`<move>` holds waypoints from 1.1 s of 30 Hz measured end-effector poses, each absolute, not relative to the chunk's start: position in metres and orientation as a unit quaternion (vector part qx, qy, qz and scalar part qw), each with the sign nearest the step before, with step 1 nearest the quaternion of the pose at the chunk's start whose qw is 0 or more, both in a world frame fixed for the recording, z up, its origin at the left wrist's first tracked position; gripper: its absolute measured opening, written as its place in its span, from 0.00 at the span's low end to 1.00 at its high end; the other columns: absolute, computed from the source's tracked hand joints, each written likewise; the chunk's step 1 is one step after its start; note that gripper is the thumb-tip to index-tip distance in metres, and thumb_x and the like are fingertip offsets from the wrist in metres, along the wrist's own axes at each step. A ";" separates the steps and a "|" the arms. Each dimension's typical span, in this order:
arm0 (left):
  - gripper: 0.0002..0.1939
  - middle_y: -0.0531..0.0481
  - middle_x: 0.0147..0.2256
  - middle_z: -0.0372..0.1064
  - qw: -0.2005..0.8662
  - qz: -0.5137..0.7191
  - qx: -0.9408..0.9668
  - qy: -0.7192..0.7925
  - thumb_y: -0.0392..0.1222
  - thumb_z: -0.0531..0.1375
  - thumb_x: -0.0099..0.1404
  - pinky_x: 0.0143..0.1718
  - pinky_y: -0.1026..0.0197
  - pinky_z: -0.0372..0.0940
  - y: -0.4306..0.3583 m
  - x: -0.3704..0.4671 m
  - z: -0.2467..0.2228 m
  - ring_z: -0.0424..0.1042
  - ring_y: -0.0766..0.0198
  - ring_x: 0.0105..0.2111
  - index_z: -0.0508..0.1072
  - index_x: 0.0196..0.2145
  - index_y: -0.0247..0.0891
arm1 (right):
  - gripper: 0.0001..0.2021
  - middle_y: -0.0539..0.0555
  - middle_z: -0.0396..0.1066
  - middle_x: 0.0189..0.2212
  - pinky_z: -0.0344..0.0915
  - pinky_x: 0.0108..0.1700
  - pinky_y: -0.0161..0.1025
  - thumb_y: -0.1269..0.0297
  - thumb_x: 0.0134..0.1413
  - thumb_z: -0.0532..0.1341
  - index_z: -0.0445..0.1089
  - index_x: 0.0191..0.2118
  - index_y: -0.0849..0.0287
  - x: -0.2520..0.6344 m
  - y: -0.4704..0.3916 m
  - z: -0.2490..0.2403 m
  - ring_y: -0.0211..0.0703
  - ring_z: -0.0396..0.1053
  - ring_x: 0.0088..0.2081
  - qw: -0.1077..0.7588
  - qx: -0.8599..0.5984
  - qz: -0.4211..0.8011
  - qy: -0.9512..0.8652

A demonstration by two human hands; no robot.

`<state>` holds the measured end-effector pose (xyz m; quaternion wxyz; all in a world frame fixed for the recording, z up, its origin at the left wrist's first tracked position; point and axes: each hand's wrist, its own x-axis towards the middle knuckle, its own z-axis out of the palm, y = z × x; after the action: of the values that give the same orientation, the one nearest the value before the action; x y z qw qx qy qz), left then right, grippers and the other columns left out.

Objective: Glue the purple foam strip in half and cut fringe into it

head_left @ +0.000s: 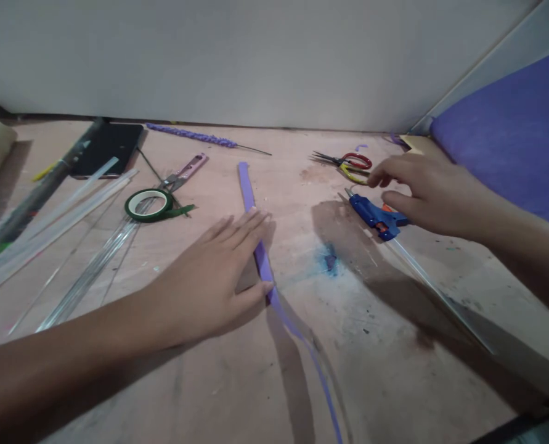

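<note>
My left hand (219, 271) lies flat, fingers stretched out, on a narrow purple strip (262, 262). The strip runs from the table's middle under the fingers and curves down to the bottom edge. My right hand (422, 191) hangs over the handle end of a blue glue gun (371, 213), its thumb and fingers bent but apart. A long clear glue stick (440, 296) sticks out of the gun's back. Close to the right fingertips lies a pair of scissors (348, 162) with one red and one yellow handle loop; whether they touch it I cannot tell.
Green tape (149, 205) rests at left beside pink-handled scissors (186, 172), clear glue sticks (56, 228) and a dark phone (108, 148). A fuzzy purple stem (191, 134) lies near the wall (265, 61). Purple sheet material (509, 123) stands at right.
</note>
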<state>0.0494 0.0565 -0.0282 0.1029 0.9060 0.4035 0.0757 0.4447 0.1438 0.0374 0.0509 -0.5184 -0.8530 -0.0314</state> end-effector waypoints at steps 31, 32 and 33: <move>0.16 0.28 0.60 0.81 0.021 0.171 0.921 0.348 0.54 0.61 0.83 0.46 0.36 0.81 0.031 0.053 -0.017 0.83 0.34 0.53 0.78 0.50 0.36 | 0.25 0.71 0.79 0.64 0.71 0.73 0.70 0.60 0.66 0.63 0.74 0.67 0.55 0.522 0.118 -0.016 0.72 0.78 0.66 0.107 -0.516 0.058 -0.848; 0.19 0.28 0.61 0.80 0.023 0.170 0.920 0.352 0.56 0.62 0.82 0.47 0.35 0.81 0.030 0.053 -0.017 0.83 0.33 0.55 0.78 0.52 0.36 | 0.25 0.71 0.79 0.64 0.70 0.73 0.69 0.61 0.66 0.63 0.74 0.67 0.54 0.522 0.118 -0.015 0.71 0.78 0.66 0.108 -0.517 0.058 -0.847; 0.21 0.27 0.61 0.80 0.023 0.169 0.920 0.354 0.58 0.63 0.81 0.49 0.34 0.80 0.029 0.053 -0.017 0.82 0.32 0.56 0.77 0.53 0.36 | 0.25 0.71 0.80 0.63 0.70 0.73 0.67 0.62 0.65 0.63 0.75 0.67 0.54 0.522 0.118 -0.015 0.70 0.78 0.67 0.108 -0.517 0.058 -0.847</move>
<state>0.0535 0.0288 -0.0175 0.0233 0.9195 0.3540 0.1691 0.5217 0.1182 -0.0147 0.1079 -0.5169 -0.8472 0.0584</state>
